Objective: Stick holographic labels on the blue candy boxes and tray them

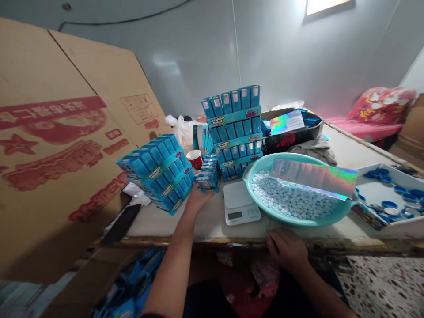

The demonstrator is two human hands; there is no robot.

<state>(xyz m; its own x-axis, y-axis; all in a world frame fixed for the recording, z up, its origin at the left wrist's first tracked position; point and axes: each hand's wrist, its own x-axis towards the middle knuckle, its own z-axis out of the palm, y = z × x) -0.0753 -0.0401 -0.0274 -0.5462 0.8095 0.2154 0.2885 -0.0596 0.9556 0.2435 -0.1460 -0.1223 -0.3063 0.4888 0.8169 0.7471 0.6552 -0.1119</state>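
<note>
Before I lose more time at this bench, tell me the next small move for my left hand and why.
Probably square up the leaning stack of blue candy boxes with your left hand. The hand is right at its lower corner, and the stack looks tilted toward the cardboard sheet rather than standing square like the taller stack beside it.

Dim daylight from a high window [327, 5], edges warped.
</note>
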